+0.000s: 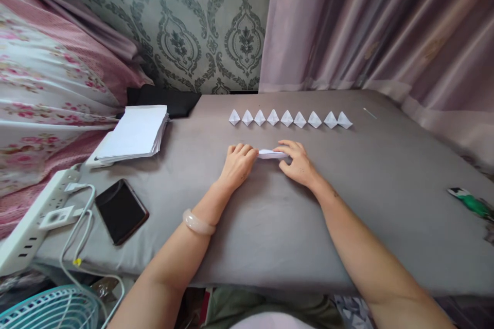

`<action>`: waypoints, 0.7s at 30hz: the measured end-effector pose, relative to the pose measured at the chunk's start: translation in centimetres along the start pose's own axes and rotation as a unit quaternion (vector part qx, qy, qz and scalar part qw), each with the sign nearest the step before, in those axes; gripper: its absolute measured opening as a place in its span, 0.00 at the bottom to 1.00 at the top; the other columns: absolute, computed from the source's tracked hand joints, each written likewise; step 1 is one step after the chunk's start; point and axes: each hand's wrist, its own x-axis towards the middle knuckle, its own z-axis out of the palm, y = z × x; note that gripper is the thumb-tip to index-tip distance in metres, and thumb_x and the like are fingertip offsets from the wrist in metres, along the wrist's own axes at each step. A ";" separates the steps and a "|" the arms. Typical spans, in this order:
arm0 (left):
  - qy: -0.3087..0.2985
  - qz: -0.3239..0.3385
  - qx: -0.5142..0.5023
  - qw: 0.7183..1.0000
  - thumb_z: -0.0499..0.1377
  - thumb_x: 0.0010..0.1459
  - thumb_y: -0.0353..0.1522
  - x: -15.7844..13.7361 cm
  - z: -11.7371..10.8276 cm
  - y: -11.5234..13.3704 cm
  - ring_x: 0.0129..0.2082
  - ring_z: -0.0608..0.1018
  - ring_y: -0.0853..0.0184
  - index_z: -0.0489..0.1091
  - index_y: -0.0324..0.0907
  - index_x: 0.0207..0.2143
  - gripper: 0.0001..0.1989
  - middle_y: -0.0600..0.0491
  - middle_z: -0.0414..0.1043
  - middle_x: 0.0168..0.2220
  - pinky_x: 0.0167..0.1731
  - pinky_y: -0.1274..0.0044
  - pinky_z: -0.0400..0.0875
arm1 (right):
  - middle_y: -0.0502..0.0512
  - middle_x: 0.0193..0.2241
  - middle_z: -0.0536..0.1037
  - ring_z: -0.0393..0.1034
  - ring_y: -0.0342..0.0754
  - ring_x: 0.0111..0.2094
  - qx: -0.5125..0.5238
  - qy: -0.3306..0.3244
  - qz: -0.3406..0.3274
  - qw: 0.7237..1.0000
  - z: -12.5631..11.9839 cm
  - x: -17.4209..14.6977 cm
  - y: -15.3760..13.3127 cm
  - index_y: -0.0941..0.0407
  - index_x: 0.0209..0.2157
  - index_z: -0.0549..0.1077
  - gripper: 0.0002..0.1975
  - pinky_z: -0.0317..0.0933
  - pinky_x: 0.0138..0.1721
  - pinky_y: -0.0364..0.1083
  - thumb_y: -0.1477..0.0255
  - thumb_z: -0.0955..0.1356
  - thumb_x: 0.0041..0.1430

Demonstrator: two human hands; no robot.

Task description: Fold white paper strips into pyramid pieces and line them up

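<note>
A folded piece of white paper (269,154) is held level between my two hands, low over the grey cloth. My left hand (240,163) has its fingers closed on the paper's left end; a pale bangle circles that wrist. At the other end, my right hand (298,162) pinches the paper between thumb and fingers. Part of the paper is hidden by the fingers. Beyond the hands, several folded white paper boats (286,119) stand in a row, their peaks pointing up.
To the left lie a stack of white paper (135,131), a black phone (121,211) and a white power strip (36,216) with cables. A teal fan (50,311) sits below the table's edge. A green object (473,203) lies far right. Curtains and a patterned wall border the grey-covered table (386,175).
</note>
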 end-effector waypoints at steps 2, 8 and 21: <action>0.047 -0.038 -0.094 0.994 0.44 0.67 0.35 -0.2 -0.4 0.5 0.40 0.70 0.65 0.69 0.41 0.40 0.15 0.48 0.72 0.39 0.44 0.71 0.58 | 0.56 0.47 0.75 0.68 0.51 0.49 0.137 0.026 0.046 0.989 -1.3 0.2 -0.8 0.54 0.38 0.76 0.12 0.57 0.56 0.56 0.74 0.68 0.49; 0.094 -0.150 -0.389 0.904 0.49 0.64 0.40 -0.9 -0.5 2.8 0.30 0.68 0.71 0.67 0.40 0.34 0.14 0.54 0.68 0.29 0.31 0.79 0.62 | 0.52 0.37 0.79 0.73 0.47 0.41 0.461 0.005 0.147 0.875 -2.9 0.2 -3.4 0.54 0.43 0.72 0.22 0.65 0.47 0.50 0.64 0.75 0.46; -0.008 -0.230 -0.632 0.740 0.65 0.50 0.41 -0.8 -0.6 4.7 0.29 0.73 0.70 0.77 0.38 0.35 0.16 0.50 0.77 0.32 0.30 0.79 0.67 | 0.54 0.37 0.81 0.75 0.48 0.38 0.446 0.042 0.150 0.881 -2.6 -0.2 -4.9 0.55 0.40 0.74 0.18 0.68 0.39 0.47 0.67 0.75 0.46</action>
